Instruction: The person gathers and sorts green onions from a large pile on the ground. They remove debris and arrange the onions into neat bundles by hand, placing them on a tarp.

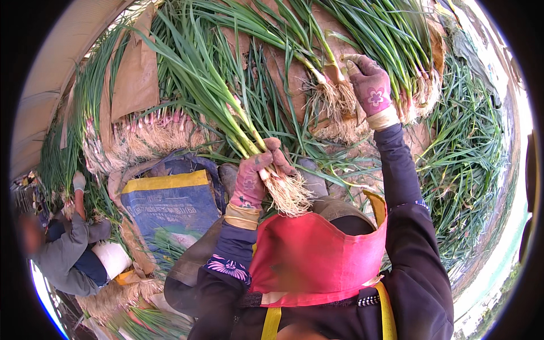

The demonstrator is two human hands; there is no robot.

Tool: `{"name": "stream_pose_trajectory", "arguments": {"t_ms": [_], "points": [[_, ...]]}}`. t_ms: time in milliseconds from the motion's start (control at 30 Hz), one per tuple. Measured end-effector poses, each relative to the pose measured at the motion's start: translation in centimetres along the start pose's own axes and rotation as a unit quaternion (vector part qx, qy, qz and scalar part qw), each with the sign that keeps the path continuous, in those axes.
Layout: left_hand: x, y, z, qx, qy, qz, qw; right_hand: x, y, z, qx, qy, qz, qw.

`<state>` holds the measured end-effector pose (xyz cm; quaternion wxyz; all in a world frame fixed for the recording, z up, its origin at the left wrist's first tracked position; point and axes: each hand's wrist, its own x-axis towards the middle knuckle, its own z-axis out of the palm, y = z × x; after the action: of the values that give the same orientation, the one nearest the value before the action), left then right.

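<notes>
My left hand [255,174], in a pink patterned glove, is closed around the lower stems of a bunch of green garlic plants [238,123]. Its pale roots hang below my fingers, above a red apron [318,255], and the leaves fan out to the upper left. My right hand [369,85], in a matching glove, is raised at the upper right beside rooted green stalks [325,80] that lie on brown sheeting. Thumb and forefinger come near each other by a stalk; whether they pinch a leaf or stem is not clear.
Bundled plants with brown paper [136,80] stand at the left, roots towards me. More bundles [408,63] lie at the upper right, above loose leaves [463,170]. A blue and yellow printed sack [165,208] lies left of my legs. Another person [72,255] sits at the far left, one gloved hand at plants.
</notes>
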<state>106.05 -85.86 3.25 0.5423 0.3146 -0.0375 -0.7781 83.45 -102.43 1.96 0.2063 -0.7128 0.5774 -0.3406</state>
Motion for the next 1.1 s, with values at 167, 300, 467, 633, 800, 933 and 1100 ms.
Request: {"name": "stream_pose_trajectory", "arguments": {"t_ms": [167, 300, 467, 633, 800, 933, 1100], "points": [[-0.1, -1.1, -2.2, -0.010, -0.002, -0.049, 0.999, -2.7, -4.0, 2.4, 0.301, -0.225, 0.173, 0.910], [-0.6, -1.8, -2.5, 0.000, -0.002, -0.083, 0.997, -4.0, -8.0, 5.1, 0.333, -0.391, 0.267, 0.816], [-0.6, -2.4, -1.8, -0.019, 0.050, -0.080, 0.995, -5.5, -9.6, 6.9, 0.349, -0.371, 0.284, 0.812], [1.0, -3.0, -0.7, -0.009, 0.174, -0.081, 0.981, -6.6, -8.2, 7.5, 0.041, -0.176, -0.082, 0.980], [1.1, -3.0, 0.0, 0.026, 0.214, -0.070, 0.974, -7.0, -8.0, 8.3, 0.044, -0.143, -0.126, 0.981], [0.9, -2.4, -0.3, 0.046, 0.248, -0.066, 0.965, -7.0, -7.7, 6.0, 0.444, -0.315, 0.226, 0.808], [-0.1, -1.1, -1.0, 0.068, 0.233, 0.020, 0.970, -5.5, -3.8, -1.4, 0.447, -0.346, 0.248, 0.787]]}}
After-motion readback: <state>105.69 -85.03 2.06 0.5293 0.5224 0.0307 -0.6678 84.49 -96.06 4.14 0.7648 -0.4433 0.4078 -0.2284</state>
